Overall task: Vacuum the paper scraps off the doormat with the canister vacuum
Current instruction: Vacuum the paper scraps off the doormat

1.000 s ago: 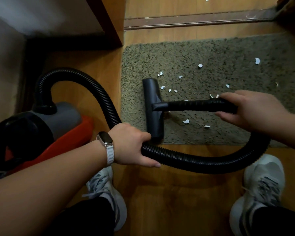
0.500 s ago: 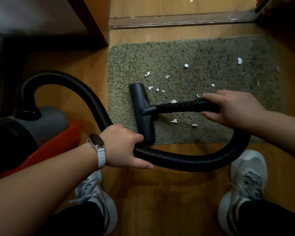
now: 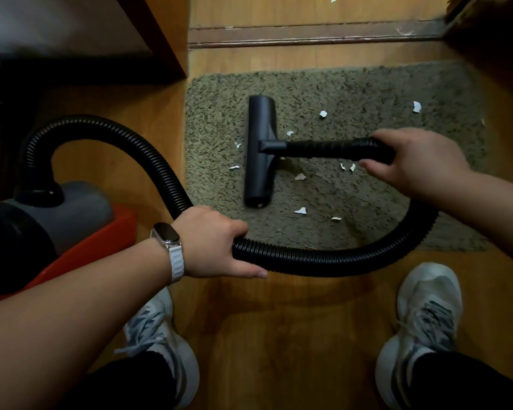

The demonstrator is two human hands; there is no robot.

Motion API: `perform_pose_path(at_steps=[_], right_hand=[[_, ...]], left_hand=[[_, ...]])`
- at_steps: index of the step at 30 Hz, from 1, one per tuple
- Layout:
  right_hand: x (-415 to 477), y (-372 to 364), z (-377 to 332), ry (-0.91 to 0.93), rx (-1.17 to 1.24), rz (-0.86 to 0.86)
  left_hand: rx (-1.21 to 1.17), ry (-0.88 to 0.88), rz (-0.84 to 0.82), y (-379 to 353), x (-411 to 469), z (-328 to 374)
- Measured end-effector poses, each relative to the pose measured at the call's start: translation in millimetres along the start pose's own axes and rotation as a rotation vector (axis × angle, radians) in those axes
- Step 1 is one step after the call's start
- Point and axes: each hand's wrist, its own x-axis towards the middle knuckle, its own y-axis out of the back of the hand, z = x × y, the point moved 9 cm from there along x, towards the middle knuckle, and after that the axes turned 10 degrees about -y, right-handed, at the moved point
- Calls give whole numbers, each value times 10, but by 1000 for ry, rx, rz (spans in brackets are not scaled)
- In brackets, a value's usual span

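Forearms [image 3: 71, 306] bare, a dark-faced watch [image 3: 166, 233] on a white band just behind my left hand [image 3: 216, 241], black trousers [image 3: 125, 383], grey-white laced sneakers [image 3: 427, 309] below.

grey sneakers [image 3: 427, 315] stand on the wooden floor [image 3: 293, 335].

Wood floor [image 3: 279, 335] bears doormat [image 3: 353, 84] (shaggy, grey-green), canister vacuum [image 3: 77, 214] at left, shoes [image 3: 427, 303]; fleck [image 3: 333, 0] past threshold [image 3: 308, 35], probably paper.

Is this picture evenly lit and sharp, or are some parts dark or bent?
Head view: the doormat and paper scraps are lit and sharp; the corners fall dark, hiding the black end of the canister vacuum; the wide-angle lens bows the doormat's edges.
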Motion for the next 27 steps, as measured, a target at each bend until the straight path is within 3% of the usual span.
perform_pose_path(at_steps=[7, 18, 27], right_hand=[[411, 13, -162, -92, -4, -8], [310, -85, -827, 179, -56, -34], [171, 76, -452, 144, -98, 49]], left_hand=[[22, 70, 37, 68, -62, -199], [77, 58, 13, -21, -171, -313], [70, 73, 41, 79, -97, -289]])
